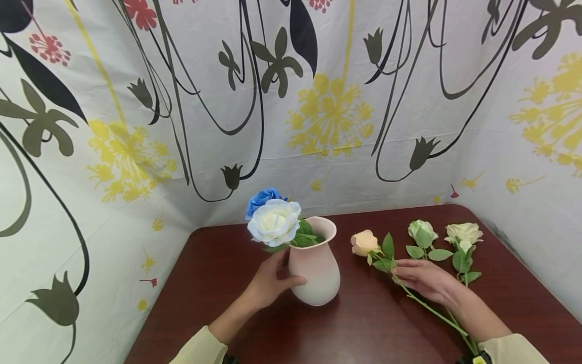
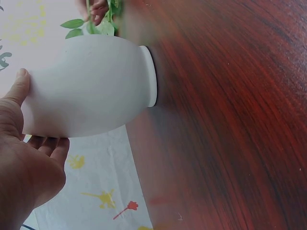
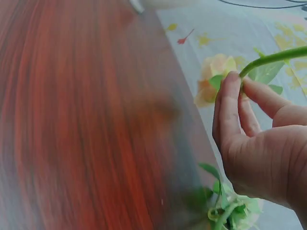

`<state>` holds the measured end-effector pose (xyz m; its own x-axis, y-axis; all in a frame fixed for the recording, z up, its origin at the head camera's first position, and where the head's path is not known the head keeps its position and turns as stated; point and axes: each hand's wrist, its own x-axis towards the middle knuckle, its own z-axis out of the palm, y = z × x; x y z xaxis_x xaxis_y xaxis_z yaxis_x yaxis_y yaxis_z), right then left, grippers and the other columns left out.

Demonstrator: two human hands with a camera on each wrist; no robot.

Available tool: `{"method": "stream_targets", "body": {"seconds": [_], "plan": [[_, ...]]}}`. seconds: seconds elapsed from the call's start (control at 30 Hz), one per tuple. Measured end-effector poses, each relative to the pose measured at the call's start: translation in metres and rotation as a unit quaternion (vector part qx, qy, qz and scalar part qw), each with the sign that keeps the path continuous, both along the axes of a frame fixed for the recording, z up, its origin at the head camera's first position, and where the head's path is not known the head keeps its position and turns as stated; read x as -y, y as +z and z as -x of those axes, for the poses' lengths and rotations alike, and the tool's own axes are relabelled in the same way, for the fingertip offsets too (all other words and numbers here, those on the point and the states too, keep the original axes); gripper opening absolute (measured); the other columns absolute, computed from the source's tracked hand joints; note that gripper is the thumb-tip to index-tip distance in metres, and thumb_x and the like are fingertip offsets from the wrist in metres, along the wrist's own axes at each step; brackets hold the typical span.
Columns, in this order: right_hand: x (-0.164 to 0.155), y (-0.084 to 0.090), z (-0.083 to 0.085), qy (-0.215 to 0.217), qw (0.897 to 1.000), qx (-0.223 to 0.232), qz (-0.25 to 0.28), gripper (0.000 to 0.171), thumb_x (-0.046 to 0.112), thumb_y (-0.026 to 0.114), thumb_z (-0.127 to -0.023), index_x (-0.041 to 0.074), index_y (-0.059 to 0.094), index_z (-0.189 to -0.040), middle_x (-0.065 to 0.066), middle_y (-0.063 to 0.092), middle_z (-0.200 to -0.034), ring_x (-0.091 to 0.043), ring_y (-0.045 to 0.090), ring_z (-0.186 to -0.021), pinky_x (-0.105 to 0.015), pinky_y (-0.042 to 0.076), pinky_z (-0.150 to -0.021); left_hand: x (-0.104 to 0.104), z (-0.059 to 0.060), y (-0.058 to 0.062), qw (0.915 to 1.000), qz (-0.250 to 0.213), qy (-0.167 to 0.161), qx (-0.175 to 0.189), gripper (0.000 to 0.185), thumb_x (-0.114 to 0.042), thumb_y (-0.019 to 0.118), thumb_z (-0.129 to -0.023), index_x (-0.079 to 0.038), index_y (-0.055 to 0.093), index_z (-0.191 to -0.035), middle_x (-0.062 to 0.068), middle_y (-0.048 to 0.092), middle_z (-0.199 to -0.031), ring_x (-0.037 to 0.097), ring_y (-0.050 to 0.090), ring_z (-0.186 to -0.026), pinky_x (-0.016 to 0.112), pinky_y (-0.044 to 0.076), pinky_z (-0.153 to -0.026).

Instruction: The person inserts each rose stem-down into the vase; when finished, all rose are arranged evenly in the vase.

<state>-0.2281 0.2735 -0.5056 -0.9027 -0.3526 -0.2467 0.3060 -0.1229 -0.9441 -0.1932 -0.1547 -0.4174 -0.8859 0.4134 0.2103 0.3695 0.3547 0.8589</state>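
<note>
A pink vase (image 1: 318, 275) stands on the dark red table (image 1: 364, 328) and holds a white rose (image 1: 274, 222) and a blue rose (image 1: 262, 198). My left hand (image 1: 273, 280) grips the vase's left side, thumb in front and fingers behind. In the left wrist view the vase (image 2: 91, 86) lies against that hand (image 2: 29, 167). To the right lies a peach rose (image 1: 365, 242) with a long green stem. My right hand (image 1: 420, 278) rests over the stem; in the right wrist view this hand (image 3: 240, 96) pinches the stem (image 3: 273, 57) between thumb and fingers.
Two more roses lie at the table's right: a pale green one (image 1: 422, 229) and a cream one (image 1: 463, 232). A flowered curtain (image 1: 318, 111) closes in the table at the back and both sides. Bare wood shows in front of the vase.
</note>
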Motion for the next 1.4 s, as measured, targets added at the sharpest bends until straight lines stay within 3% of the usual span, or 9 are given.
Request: {"method": "stream_targets", "body": {"seconds": [0.1,0.27,0.33,0.57,0.7,0.83,1.0,1.13,1.4], "plan": [[0.002,0.002,0.0,0.014,0.998,0.016,0.06,0.074,0.002,0.058,-0.108,-0.022,0.009,-0.157,-0.001,0.067,-0.119,-0.014,0.07,-0.11,-0.031,0.056,-0.101,0.0,0.0,0.0,1.0,-0.002,0.001,0.002,0.078,-0.014,0.085,-0.093,-0.012,0.045,-0.159,0.009,0.056,-0.154,0.032,0.058,-0.136,0.053,0.049,-0.112],[0.01,0.012,-0.002,0.032,0.986,0.006,0.162,0.027,-0.004,0.053,-0.109,-0.004,0.061,-0.135,-0.007,0.072,-0.117,-0.017,0.072,-0.109,-0.03,0.058,-0.099,0.0,0.0,-0.001,1.0,-0.001,0.003,0.004,0.078,-0.014,0.085,-0.093,-0.012,0.045,-0.159,0.009,0.056,-0.155,0.033,0.058,-0.137,0.054,0.049,-0.112],[0.014,0.019,-0.003,0.035,0.981,-0.003,0.193,0.028,-0.007,0.051,-0.109,0.006,0.074,-0.119,-0.009,0.075,-0.117,-0.017,0.073,-0.107,-0.03,0.058,-0.097,0.0,0.001,-0.001,1.0,0.0,0.003,0.003,0.078,-0.015,0.085,-0.093,-0.012,0.045,-0.16,0.009,0.056,-0.155,0.033,0.058,-0.137,0.054,0.049,-0.112],[0.024,0.051,-0.01,-0.04,0.984,-0.027,0.171,0.031,-0.006,0.053,-0.108,0.012,0.078,-0.103,-0.002,0.078,-0.105,-0.016,0.075,-0.1,-0.031,0.061,-0.093,0.0,0.0,0.001,1.0,0.002,0.001,0.001,0.079,-0.015,0.085,-0.093,-0.013,0.044,-0.16,0.009,0.055,-0.156,0.033,0.058,-0.137,0.055,0.049,-0.112],[0.029,0.071,-0.014,-0.087,0.976,-0.039,0.196,0.029,-0.005,0.053,-0.108,0.011,0.076,-0.1,-0.003,0.078,-0.101,-0.016,0.076,-0.098,-0.03,0.061,-0.09,0.0,-0.001,0.003,1.0,0.0,-0.002,0.003,0.077,-0.015,0.084,-0.093,-0.013,0.045,-0.16,0.009,0.055,-0.155,0.032,0.058,-0.137,0.054,0.049,-0.112],[0.034,0.09,-0.015,-0.1,0.959,-0.065,0.258,0.03,-0.007,0.052,-0.108,0.007,0.078,-0.103,-0.006,0.079,-0.1,-0.018,0.077,-0.096,-0.028,0.062,-0.086,0.0,0.002,-0.001,1.0,-0.002,-0.005,0.002,0.078,-0.014,0.085,-0.093,-0.011,0.044,-0.16,0.009,0.055,-0.156,0.031,0.058,-0.137,0.052,0.049,-0.112],[0.041,0.113,-0.014,-0.122,0.933,-0.098,0.324,0.032,-0.01,0.05,-0.108,0.003,0.08,-0.108,-0.01,0.079,-0.1,-0.023,0.078,-0.094,-0.032,0.063,-0.085,0.003,0.015,-0.023,1.0,0.0,0.0,-0.004,0.083,-0.014,0.086,-0.092,-0.015,0.042,-0.162,0.006,0.053,-0.158,0.028,0.057,-0.138,0.051,0.05,-0.112],[0.047,0.132,-0.013,-0.149,0.904,-0.122,0.381,0.028,-0.012,0.051,-0.106,-0.002,0.077,-0.104,-0.013,0.078,-0.1,-0.027,0.078,-0.092,-0.036,0.064,-0.086,0.006,0.022,-0.033,1.0,0.002,-0.004,-0.008,0.083,-0.02,0.086,-0.092,-0.023,0.042,-0.162,0.0,0.053,-0.158,0.023,0.057,-0.138,0.047,0.05,-0.112],[0.062,0.171,-0.015,-0.188,0.846,-0.197,0.459,0.026,-0.018,0.052,-0.103,-0.008,0.076,-0.105,-0.018,0.079,-0.102,-0.034,0.077,-0.089,-0.039,0.065,-0.083,0.008,0.023,-0.033,0.9998,0.009,-0.011,-0.016,0.082,-0.031,0.086,-0.093,-0.028,0.041,-0.162,-0.005,0.053,-0.157,0.019,0.057,-0.138,0.042,0.051,-0.111]]}}
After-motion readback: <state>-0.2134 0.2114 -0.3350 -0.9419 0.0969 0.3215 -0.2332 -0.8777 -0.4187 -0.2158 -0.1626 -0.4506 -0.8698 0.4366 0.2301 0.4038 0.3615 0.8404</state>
